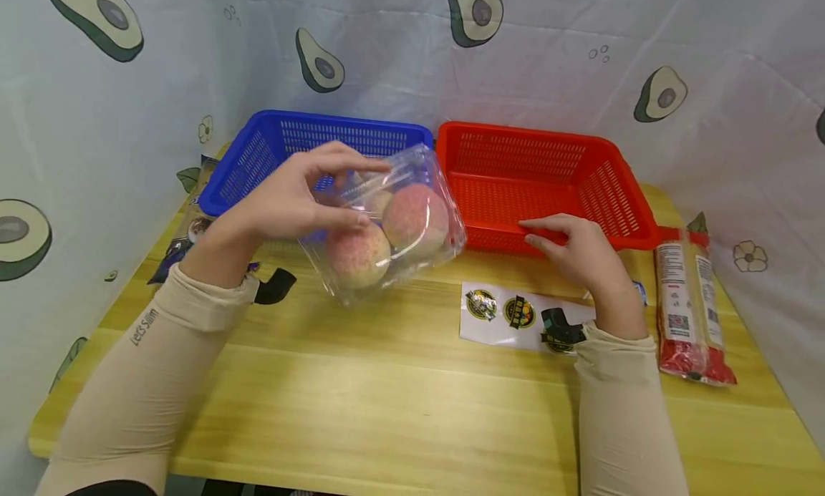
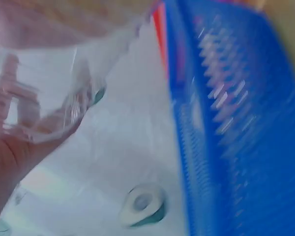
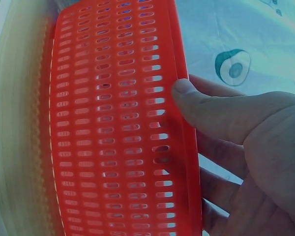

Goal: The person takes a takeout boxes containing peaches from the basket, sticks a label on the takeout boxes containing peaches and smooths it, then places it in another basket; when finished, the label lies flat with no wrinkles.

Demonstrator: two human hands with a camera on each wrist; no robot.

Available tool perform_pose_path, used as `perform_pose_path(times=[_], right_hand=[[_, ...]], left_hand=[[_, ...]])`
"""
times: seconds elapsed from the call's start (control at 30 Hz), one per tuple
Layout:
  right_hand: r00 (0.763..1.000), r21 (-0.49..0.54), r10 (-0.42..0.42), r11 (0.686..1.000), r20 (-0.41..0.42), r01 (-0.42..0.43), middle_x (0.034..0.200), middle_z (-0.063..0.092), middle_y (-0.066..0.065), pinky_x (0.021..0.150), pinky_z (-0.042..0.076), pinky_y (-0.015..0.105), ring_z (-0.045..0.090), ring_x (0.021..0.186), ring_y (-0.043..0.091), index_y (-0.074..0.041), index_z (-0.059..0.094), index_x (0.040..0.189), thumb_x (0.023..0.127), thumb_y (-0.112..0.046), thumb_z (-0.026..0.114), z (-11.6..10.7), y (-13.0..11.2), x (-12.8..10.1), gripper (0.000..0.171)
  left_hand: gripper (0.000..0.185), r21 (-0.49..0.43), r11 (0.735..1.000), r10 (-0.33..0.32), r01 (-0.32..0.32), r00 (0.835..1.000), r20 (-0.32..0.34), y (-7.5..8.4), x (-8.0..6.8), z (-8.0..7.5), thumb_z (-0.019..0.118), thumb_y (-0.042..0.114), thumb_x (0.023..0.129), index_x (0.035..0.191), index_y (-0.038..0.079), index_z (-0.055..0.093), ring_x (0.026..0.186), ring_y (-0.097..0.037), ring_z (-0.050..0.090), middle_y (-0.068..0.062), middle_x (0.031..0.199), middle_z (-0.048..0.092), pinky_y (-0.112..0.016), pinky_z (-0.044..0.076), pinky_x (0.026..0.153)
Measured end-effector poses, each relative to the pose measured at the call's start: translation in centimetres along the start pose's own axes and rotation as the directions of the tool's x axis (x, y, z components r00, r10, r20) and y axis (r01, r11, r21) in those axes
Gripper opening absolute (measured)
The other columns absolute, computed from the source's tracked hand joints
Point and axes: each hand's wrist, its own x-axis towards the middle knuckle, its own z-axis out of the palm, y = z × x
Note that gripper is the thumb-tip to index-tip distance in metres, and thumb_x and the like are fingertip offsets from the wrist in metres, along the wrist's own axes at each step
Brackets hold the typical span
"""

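Two baskets sit side by side at the back of the wooden table (image 1: 399,381): the blue basket (image 1: 283,142) on the left, the red basket (image 1: 548,174) on the right, rims touching. A sticker sheet (image 1: 509,313) lies in front of the red one, a red-ended noodle packet (image 1: 686,303) off to the right, a dark packet (image 1: 187,231) beside the blue basket. The left hand (image 1: 293,195) holds a clear clamshell box (image 1: 387,224) of peaches tilted above the table, just in front of the blue basket; fingers curl over its top edge, thumb underneath. The right hand (image 1: 580,253) grips the red basket's near rim, thumb pressed on the outer wall. The left sleeve reads "Let's Slim".
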Motion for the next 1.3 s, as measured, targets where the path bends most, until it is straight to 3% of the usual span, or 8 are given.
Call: perform_pose_path(times=[0.17,0.37,0.5,0.77,0.93,1.07,1.2,1.3], right_hand=[[1.000,0.002,-0.022,1.000,0.000,0.022,0.130,0.063,0.019,0.104,0.038,0.061,0.052,0.123,0.039,-0.010,0.070,0.129,0.097,-0.014,0.070,-0.1,-0.4,0.0,0.033],[0.999,-0.006,-0.038,0.999,0.000,0.038,0.129,0.064,0.018,0.104,0.038,0.061,0.053,0.123,0.038,-0.010,0.070,0.129,0.097,-0.016,0.070,-0.3,-0.5,-0.5,0.033],[0.999,-0.013,-0.031,0.999,-0.022,0.031,0.127,0.065,0.018,0.104,0.038,0.061,0.054,0.121,0.038,-0.011,0.072,0.127,0.096,-0.016,0.071,-0.7,-0.3,-1.2,0.032],[0.993,-0.048,-0.093,0.995,-0.069,0.090,0.125,0.065,0.018,0.101,0.040,0.062,0.055,0.120,0.039,-0.007,0.072,0.126,0.094,-0.011,0.072,-1.6,-0.2,-1.9,0.032],[0.965,-0.052,-0.247,0.969,-0.089,0.243,0.119,0.068,0.008,0.096,0.048,0.048,0.059,0.113,0.028,-0.010,0.074,0.121,0.084,-0.009,0.083,-1.8,-1.5,-2.3,0.039],[0.944,0.037,-0.311,0.950,0.113,0.309,0.105,0.072,-0.001,0.082,0.052,0.032,0.063,0.095,0.018,-0.012,0.077,0.113,0.077,-0.009,0.089,-1.2,-2.7,-2.3,0.038],[0.891,0.078,-0.161,0.987,0.424,0.141,0.098,0.071,0.002,0.075,0.054,0.035,0.062,0.087,0.020,-0.009,0.076,0.113,0.078,-0.015,0.089,0.5,-2.7,-1.6,0.038],[0.850,0.035,-0.075,0.997,0.522,0.066,0.095,0.070,0.003,0.075,0.053,0.037,0.060,0.086,0.021,-0.005,0.075,0.112,0.076,-0.015,0.090,2.1,-1.9,-0.9,0.041]], left_hand=[[0.052,-0.137,0.990,-0.016,0.045,0.979,0.203,-2.5,-1.8,3.7,0.085,0.011,0.082,0.131,0.014,0.069,0.119,-0.023,0.049,0.001,0.130,0.061,-0.049,0.044,0.095],[0.049,-0.226,0.963,-0.055,0.149,0.926,0.373,-5.5,-2.8,7.1,0.081,0.011,0.084,0.131,0.008,0.068,0.106,-0.024,0.053,0.001,0.129,0.066,-0.045,0.043,0.093],[0.046,-0.196,0.964,-0.094,0.181,0.919,0.383,-6.2,-2.6,7.8,0.081,0.010,0.086,0.130,0.008,0.069,0.105,-0.024,0.056,0.000,0.127,0.068,-0.043,0.046,0.094],[0.039,0.042,0.991,-0.131,0.124,0.961,0.242,-5.0,-1.9,7.6,0.079,0.029,0.090,0.125,0.013,0.072,0.121,-0.015,0.058,0.004,0.124,0.068,-0.038,0.044,0.104],[0.078,0.118,0.992,-0.083,0.037,0.907,0.414,-4.5,-2.2,6.6,0.087,0.040,0.079,0.144,0.012,0.055,0.137,-0.018,0.041,0.000,0.146,0.051,-0.041,0.032,0.114],[0.094,0.097,0.995,-0.077,0.033,0.866,0.495,-5.2,-1.9,6.4,0.091,0.043,0.073,0.149,0.010,0.048,0.139,-0.020,0.037,-0.002,0.149,0.046,-0.042,0.028,0.116],[0.088,0.047,0.996,-0.093,0.080,0.872,0.480,-6.1,-1.8,6.2,0.091,0.036,0.075,0.148,0.012,0.049,0.140,-0.020,0.035,-0.001,0.150,0.046,-0.044,0.026,0.116],[0.085,0.031,0.994,-0.108,0.105,0.875,0.473,-6.6,-1.8,6.2,0.091,0.034,0.076,0.148,0.014,0.050,0.138,-0.020,0.036,0.001,0.151,0.045,-0.044,0.031,0.113]])
